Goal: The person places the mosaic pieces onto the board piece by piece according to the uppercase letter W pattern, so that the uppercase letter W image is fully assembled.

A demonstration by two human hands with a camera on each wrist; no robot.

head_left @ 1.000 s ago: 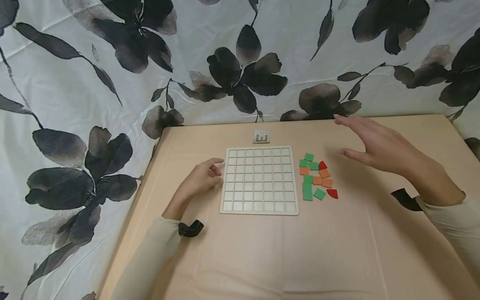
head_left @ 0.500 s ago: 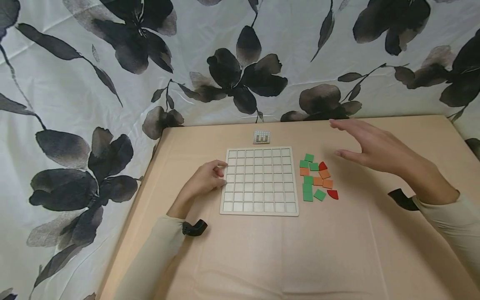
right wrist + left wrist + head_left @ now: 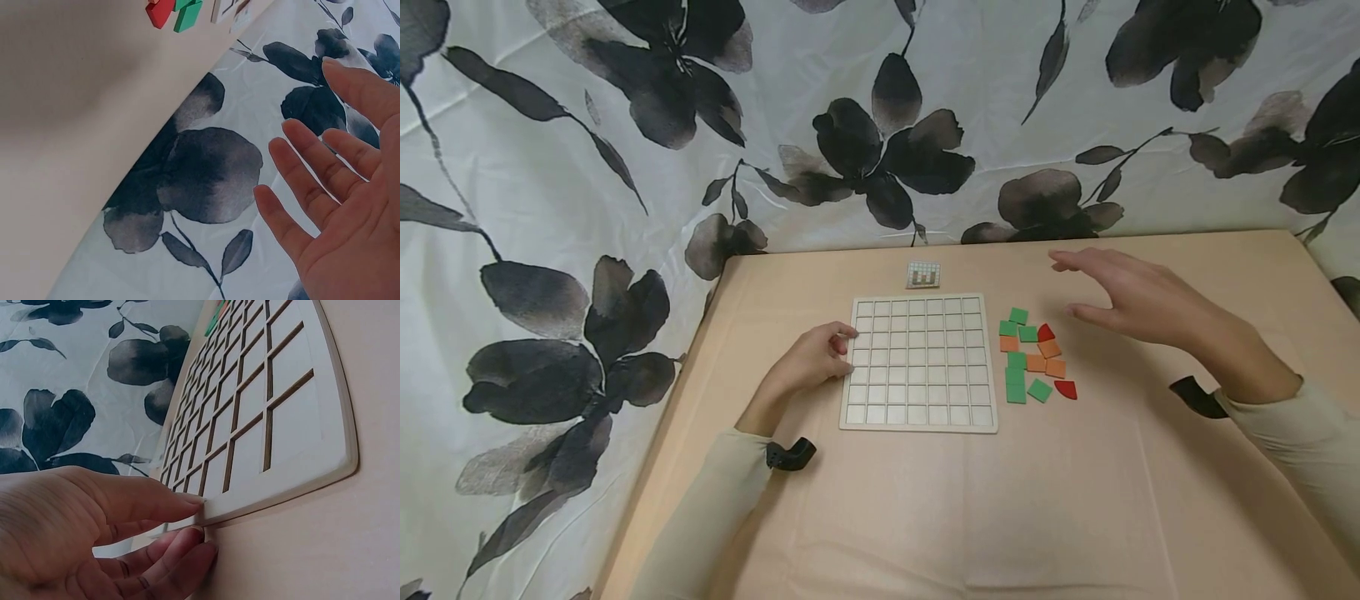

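Observation:
A pale board (image 3: 919,363) with a grid of square recesses lies flat on the table. My left hand (image 3: 808,357) is at its left edge; in the left wrist view the thumb (image 3: 181,503) lies at the rim and the other fingers curl in beside it, holding the edge. To the right of the board lies a loose group of small flat pieces: green squares (image 3: 1015,392), orange squares (image 3: 1055,368) and red rounded wedges (image 3: 1065,389). My right hand (image 3: 1157,300) hovers beyond and right of these pieces, fingers extended and spread, with nothing in it.
Behind the board lies a small card (image 3: 922,274) printed with a grid pattern. A white cloth (image 3: 820,225) with dark flowers hangs behind the table (image 3: 1000,508) and down its left side. A black band piece sits at each wrist.
My left hand has shifted slightly right, from beside the board onto its left edge. The right hand has drifted a little left and nearer, still without holding anything. The pieces stay put.

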